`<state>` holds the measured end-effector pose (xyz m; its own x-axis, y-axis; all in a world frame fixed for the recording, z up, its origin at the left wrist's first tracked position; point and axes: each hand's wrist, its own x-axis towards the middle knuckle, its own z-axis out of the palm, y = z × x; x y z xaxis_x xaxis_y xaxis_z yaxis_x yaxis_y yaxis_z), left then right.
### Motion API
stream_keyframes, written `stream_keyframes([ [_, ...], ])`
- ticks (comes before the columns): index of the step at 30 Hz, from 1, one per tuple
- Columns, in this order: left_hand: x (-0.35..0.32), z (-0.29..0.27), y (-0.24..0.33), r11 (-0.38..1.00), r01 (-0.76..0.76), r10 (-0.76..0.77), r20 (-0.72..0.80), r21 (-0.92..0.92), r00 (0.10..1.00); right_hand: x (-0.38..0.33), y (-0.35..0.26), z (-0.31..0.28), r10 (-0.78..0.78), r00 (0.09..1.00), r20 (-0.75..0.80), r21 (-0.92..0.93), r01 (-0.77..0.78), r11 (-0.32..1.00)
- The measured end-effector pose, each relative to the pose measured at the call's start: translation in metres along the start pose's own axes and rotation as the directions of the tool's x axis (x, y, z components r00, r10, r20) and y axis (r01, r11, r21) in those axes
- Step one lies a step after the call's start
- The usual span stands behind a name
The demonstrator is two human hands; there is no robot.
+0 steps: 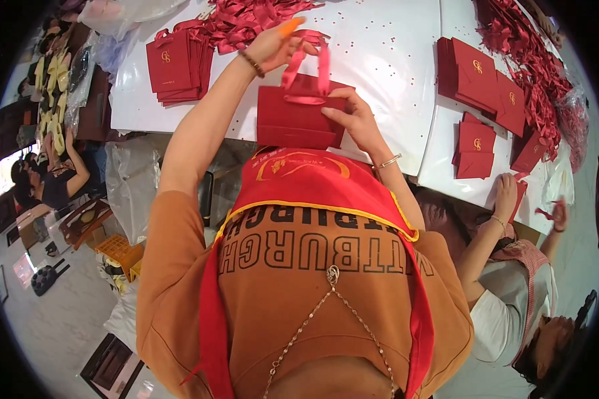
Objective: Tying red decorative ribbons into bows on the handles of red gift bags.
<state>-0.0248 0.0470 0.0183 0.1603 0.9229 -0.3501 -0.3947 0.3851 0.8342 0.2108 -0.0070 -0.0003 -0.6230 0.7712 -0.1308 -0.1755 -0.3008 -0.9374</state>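
A dark red paper gift bag [289,116] lies in front of me at the table's near edge. My right hand [354,118] grips its right side, the thumb on the face towards me. A red ribbon handle [323,66] rises in a loop from the bag's upper part. My left hand [279,48] is above the bag, its fingers closed on the ribbon near the top of the loop. An orange cover [291,27] sits on one finger of that hand. Part of the bag's right side is hidden behind my right hand.
A heap of loose red ribbons [246,23] lies at the far left, beside a stack of red bags [178,66]. On the white table [393,80] small dark specks are scattered. At the right, a co-worker [512,286] handles ribbon near more bags [476,73] and another ribbon heap [529,73].
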Motion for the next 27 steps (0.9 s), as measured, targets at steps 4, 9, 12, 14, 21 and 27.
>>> stream_keyframes([
  [4,-0.033,-0.011,-0.065,0.99,-0.028,0.035,-0.052,0.135,0.998,0.004,-0.013,-0.003,0.015,1.0,-0.003,0.311,-0.013,0.95],
  [9,-0.07,0.055,-0.053,0.765,0.198,-0.091,0.202,-0.612,0.975,0.01,-0.012,-0.012,-0.075,0.997,0.028,0.153,0.07,0.986],
  [12,-0.062,0.046,-0.066,0.735,0.362,-0.24,0.278,-0.574,0.93,0.011,-0.002,-0.024,0.034,0.99,-0.136,0.282,0.006,0.959],
  [14,-0.065,0.072,-0.062,0.982,0.033,-0.054,-0.11,-0.184,0.992,0.01,0.007,-0.031,0.038,0.996,-0.084,0.289,-0.013,0.957],
  [21,-0.038,0.075,-0.088,0.981,0.078,-0.1,-0.12,-0.178,0.988,0.017,-0.001,-0.012,0.099,0.995,-0.029,0.391,-0.079,0.917],
  [27,-0.044,0.037,-0.083,0.593,0.057,0.341,-0.315,0.803,0.886,0.019,-0.002,-0.056,0.093,0.884,-0.458,0.215,0.009,0.977],
])
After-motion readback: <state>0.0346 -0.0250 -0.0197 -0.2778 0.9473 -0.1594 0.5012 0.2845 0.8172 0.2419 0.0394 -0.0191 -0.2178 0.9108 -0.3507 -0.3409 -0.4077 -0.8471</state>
